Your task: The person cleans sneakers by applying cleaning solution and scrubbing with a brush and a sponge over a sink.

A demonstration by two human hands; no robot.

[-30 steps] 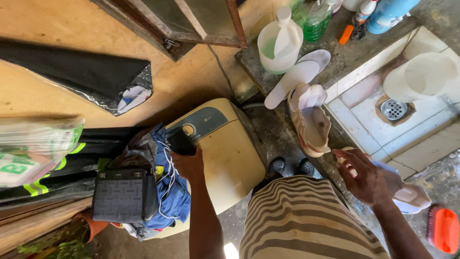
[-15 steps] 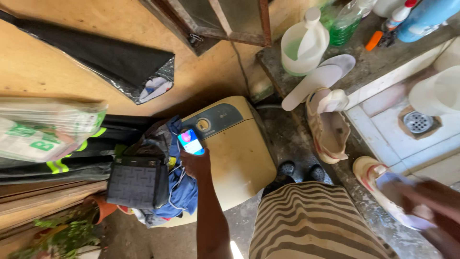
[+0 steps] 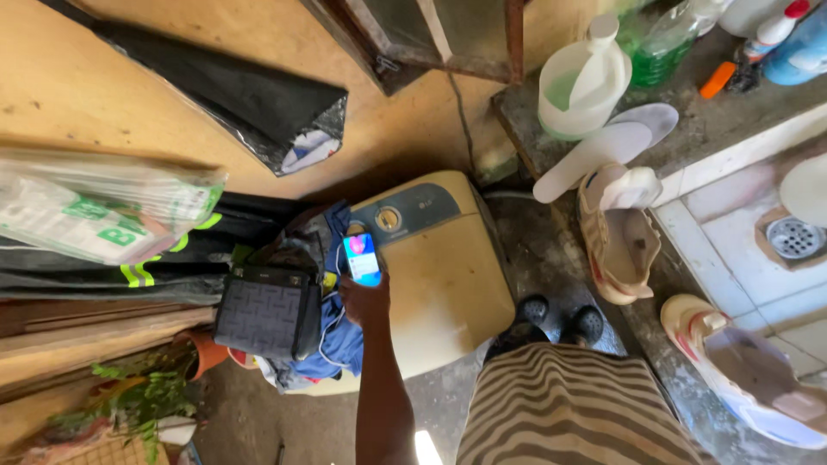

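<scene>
Since half a second ago our view has swung left, and our right hand, then a blur over the white shoe, has dropped out of the picture altogether; the phone, dark and low a full second ago, now stands lifted with its screen lit. We hold it in our left hand, above the edge of the cream appliance and just beside the heap of blue clothes and the dark handbag.

As for progress, we judge that the phone is picked up and awake, while the shoes look set aside for now: the beige shoe lies open on the ledge with two white insoles just above it, and the white shoe sits near the tiled basin, untouched.

Our left arm runs straight up from the bottom of the view, forearm nearly vertical, wrist bent slightly back. The grip is closed around the lower part of the phone, fingers wrapped behind it, screen tilted toward us. Whether the right hand's grip is apart or together we cannot tell, since it is out of sight.
</scene>
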